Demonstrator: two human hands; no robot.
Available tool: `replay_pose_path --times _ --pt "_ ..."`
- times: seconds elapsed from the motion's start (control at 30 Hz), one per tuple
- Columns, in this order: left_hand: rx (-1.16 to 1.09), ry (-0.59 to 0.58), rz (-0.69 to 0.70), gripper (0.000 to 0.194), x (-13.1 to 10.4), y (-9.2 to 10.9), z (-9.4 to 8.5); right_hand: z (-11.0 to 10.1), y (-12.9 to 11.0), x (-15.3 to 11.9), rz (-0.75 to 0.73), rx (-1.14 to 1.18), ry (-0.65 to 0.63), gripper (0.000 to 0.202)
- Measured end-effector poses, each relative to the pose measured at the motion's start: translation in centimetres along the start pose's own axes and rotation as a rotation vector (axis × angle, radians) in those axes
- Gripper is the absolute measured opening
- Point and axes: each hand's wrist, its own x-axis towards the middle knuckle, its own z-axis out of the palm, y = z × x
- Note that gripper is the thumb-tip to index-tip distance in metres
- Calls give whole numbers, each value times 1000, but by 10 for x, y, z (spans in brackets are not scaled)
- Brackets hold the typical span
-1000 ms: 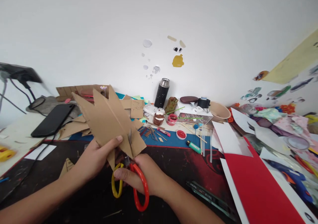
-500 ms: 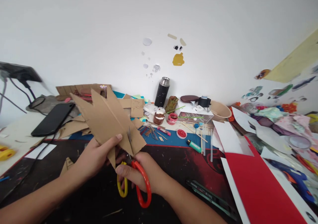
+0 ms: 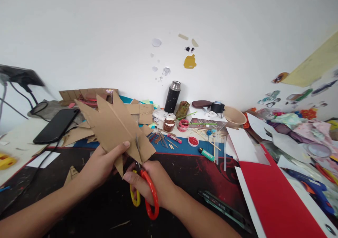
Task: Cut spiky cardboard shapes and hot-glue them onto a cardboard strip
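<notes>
A piece of brown cardboard [image 3: 113, 125] with jagged points along its far edge is held up over the dark desk mat. My left hand [image 3: 107, 162] grips its lower left part, thumb lying on top and fingers hidden underneath. In my right hand [image 3: 150, 181] is a pair of scissors [image 3: 151, 195] with one red and one yellow handle loop. Their blades straddle the cardboard near its lower right corner, one blade showing on top along a slit. The lower blade is hidden by the cardboard.
Beyond the cardboard stand a black flask [image 3: 173, 97] and open paint jars [image 3: 169, 122]. A utility knife [image 3: 224, 210] lies right of my forearm, beside red card [image 3: 280, 195]. A glue gun [image 3: 311, 188] rests far right, a phone [image 3: 56, 125] at left.
The scissor handles have come closer together, the yellow loop moving right toward the red one. The cardboard and my left hand stay almost in place.
</notes>
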Motion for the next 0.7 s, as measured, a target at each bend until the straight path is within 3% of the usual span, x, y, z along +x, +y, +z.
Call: replay_pose_path --times 0.5,0.7 --pt "-29 55 -47 49 -6 9 11 2 0 0 -24 -89 31 44" --pt "-25 52 -41 49 -7 10 11 2 6 2 -68 -213 104 36"
